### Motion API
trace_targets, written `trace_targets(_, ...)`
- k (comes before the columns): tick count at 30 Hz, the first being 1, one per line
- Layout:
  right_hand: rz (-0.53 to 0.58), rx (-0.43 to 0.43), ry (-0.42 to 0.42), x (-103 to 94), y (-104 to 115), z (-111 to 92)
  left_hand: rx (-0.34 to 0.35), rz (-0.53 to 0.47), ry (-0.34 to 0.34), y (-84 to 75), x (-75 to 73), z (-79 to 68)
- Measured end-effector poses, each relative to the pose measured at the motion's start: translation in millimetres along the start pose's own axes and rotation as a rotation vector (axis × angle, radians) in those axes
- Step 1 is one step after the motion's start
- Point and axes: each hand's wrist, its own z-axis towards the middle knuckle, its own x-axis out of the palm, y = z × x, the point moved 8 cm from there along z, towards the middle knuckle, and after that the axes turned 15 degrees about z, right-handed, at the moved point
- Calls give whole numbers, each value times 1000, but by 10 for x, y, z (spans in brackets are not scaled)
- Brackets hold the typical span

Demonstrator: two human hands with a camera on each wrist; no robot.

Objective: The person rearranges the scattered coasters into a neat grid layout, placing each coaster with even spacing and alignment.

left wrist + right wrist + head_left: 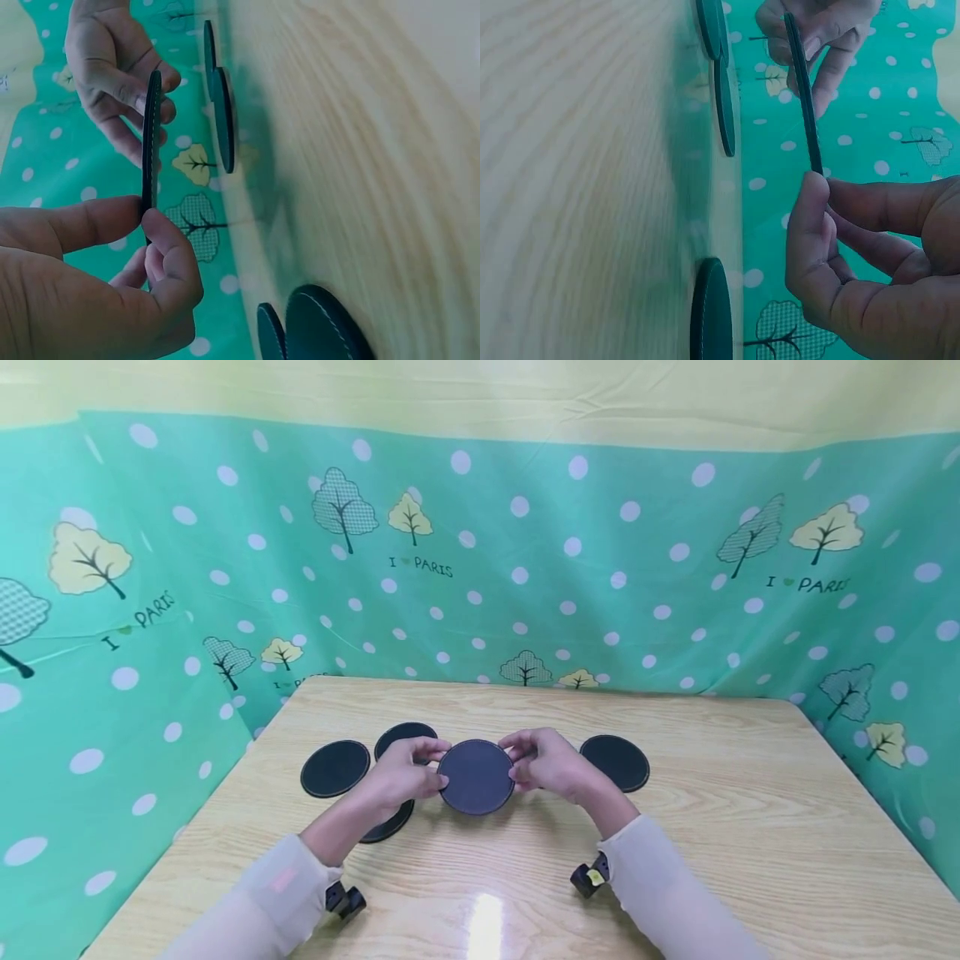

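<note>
Between both hands a round black coaster (476, 777) with a stitched rim is held up, its flat face toward the head camera. My left hand (408, 770) pinches its left edge between thumb and fingers. On the opposite edge my right hand (547, 764) pinches it the same way. Both wrist views show this coaster (151, 142) (806, 97) edge-on, raised off the wooden table. Near my left hand lie more coasters: one at far left (335, 768), one behind the hand (405, 732), and one partly hidden under the wrist (392, 825). Another coaster (617, 763) lies beside my right hand.
The light wooden table (750, 843) reaches back to a green dotted curtain (525, 552) with tree prints, which also hangs along both sides. Dark wrist devices (345, 902) (590, 875) sit at both sleeve cuffs.
</note>
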Motion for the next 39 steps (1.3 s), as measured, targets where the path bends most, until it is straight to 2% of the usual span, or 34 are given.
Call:
trace_targets(9,-33,-35,-44,-197,91,26,10,7,1,-134,70,182)
trace_targets(20,-62,-55,-89,-463,175,19,23,-6,9,-302,225,429)
trace_targets(28,-82,-73,-121,-694,185,19,61,-8,29,-445,390,603)
trace_targets(34,-94,-86,-140,-868,195,-6,61,-24,26,-529,540,735)
trace_targets(39,-129,-91,-156,-1021,223,-56,99,32,-3,-623,664,817)
